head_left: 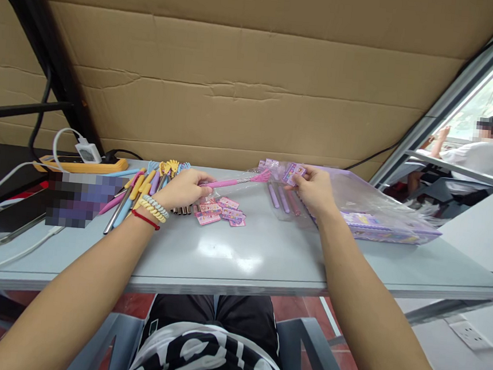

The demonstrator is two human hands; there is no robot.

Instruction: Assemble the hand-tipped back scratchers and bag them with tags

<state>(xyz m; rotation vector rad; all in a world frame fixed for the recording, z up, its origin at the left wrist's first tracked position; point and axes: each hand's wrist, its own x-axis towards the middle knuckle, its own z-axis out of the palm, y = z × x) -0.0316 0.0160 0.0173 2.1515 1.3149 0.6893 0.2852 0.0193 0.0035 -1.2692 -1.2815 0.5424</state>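
Observation:
My left hand is closed around a slim pink pen, its frilly pink end pointing right. Clear plastic film shows around the pen. My right hand pinches a small purple printed card just beyond that end. Whether the card is joined to the film, I cannot tell. Under the right hand lie several purple and pink pens in clear wrapping. Small pink printed cards are strewn on the table below the left hand. Left of them, a heap of colourful pens is partly covered by my left wrist.
A lilac box draped in clear plastic stands at the table's right. On the left are a dark phone, white cables, a yellow power strip and a white charger. Cardboard walls the back. Another person sits far right.

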